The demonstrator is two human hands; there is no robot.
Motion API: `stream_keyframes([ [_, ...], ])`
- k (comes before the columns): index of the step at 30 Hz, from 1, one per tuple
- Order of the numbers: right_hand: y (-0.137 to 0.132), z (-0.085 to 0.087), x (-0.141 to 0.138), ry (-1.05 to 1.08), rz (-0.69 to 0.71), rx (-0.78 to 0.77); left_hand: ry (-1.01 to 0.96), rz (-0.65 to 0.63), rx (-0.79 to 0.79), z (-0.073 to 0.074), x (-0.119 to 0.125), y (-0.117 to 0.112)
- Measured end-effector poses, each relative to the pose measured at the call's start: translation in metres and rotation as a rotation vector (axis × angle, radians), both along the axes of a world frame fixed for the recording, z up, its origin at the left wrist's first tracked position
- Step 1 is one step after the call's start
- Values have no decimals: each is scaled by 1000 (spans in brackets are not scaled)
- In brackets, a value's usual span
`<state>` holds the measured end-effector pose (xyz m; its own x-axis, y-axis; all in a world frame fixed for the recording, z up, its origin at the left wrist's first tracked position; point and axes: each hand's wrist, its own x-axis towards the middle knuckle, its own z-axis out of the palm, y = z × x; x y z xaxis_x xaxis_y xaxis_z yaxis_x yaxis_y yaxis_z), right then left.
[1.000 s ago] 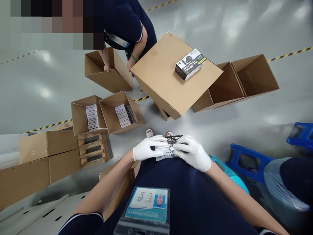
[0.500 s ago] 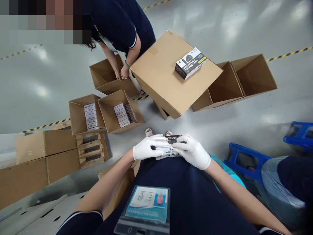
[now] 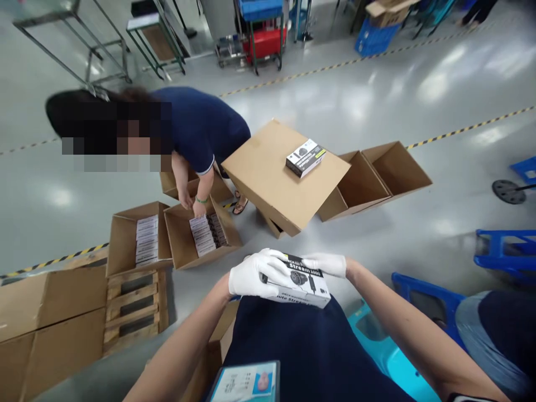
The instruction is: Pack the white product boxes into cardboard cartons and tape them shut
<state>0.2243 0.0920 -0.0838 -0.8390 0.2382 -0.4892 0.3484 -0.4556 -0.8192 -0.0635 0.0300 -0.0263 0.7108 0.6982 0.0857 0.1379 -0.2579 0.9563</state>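
Note:
In front of my body I hold a black and white printed product box, which shows a picture of a round device and the word Stream. My left hand, in a white glove, grips its left end with the fingers across the top. My right hand, also gloved, holds the far right edge, its fingertips partly hidden behind the box. A similar product box lies on top of a large brown carton ahead of me.
Two open cartons on the left hold rows of product boxes. A co-worker bends over them, one hand reaching inside. More open cartons stand at right. A wooden pallet, blue stools and a turquoise stool are close by.
The box in my hands has turned and its printed top now shows more. My right hand has moved to its far edge. The co-worker's hands have shifted to the nearer filled carton. My view has tilted up.

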Motion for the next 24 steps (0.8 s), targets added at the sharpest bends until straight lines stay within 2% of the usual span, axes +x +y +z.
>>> stream_keyframes([
  [3,-7,-16,12,36,-67,-342,-2,-89,6,9,11,19],
  [5,-14,-24,19,47,-157,-461,32,-60,2,9,13,26],
  [7,-16,-29,28,51,-282,-473,81,135,9,5,9,27],
  [10,-1,-29,38,4,-554,-372,160,532,-45,-5,-5,18],
  [12,27,-24,33,5,-711,-248,210,653,-136,-13,-14,5],
  [14,71,-14,14,22,-842,-77,254,670,-235,-22,-18,-14],
  [16,126,-4,-16,-34,-987,117,307,654,-321,-31,-18,-35],
  [20,228,10,-79,-109,-1100,223,361,700,-446,-48,-20,-76],
  [22,256,13,-97,-160,-1134,259,346,776,-490,-56,-26,-94],
  [24,264,17,-104,-198,-1123,313,319,877,-525,-63,-33,-111],
])
